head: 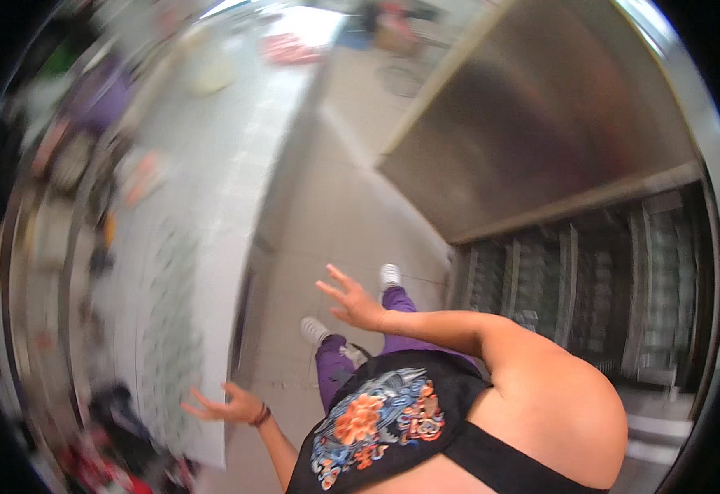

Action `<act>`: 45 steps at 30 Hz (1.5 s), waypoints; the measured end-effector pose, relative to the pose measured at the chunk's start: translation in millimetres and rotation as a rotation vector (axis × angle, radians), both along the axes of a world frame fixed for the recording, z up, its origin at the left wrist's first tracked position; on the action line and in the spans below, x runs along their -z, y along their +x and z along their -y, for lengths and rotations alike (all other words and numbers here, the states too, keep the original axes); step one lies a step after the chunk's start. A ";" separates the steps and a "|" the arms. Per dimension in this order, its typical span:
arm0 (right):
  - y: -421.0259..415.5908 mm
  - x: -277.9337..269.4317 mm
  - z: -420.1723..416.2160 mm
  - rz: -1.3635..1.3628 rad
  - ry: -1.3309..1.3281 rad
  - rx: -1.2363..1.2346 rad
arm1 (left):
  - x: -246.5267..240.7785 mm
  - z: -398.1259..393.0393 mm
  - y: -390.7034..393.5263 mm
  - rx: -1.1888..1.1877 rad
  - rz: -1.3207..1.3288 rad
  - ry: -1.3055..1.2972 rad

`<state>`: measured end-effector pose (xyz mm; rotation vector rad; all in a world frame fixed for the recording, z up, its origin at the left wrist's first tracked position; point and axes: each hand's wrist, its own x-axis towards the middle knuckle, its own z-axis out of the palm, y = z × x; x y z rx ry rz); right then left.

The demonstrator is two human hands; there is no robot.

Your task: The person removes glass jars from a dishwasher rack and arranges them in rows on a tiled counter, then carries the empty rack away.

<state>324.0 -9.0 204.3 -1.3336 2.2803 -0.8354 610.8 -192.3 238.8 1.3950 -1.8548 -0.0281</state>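
My left hand point(230, 404) has its fingers spread, with nothing in them, near the edge of a long white worktable point(214, 296). A dark bracelet is on that wrist. Several blurred, pale green items point(171, 333) lie in a long patch on the tabletop; what they are cannot be made out. Over the floor in front of my body is my right hand point(357, 302), fingers apart and likewise holding nothing. To my right stands a tall cabinet with its metal door point(539, 123) swung wide. Inside it, racks point(570, 272) bear rows of blurred items.
Tiled floor point(310, 204) runs between table and cabinet door. Farther up the table are a pink item point(289, 48) and a pale yellow one point(211, 74). Cluttered shelving point(45, 241) with a purple container point(97, 92) lines the left. Dark and red items point(106, 457) sit at lower left.
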 end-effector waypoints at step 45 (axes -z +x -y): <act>-319.5 -158.5 -638.0 -0.894 0.031 2.060 | -143.5 -494.4 -648.9 1.470 0.574 2.764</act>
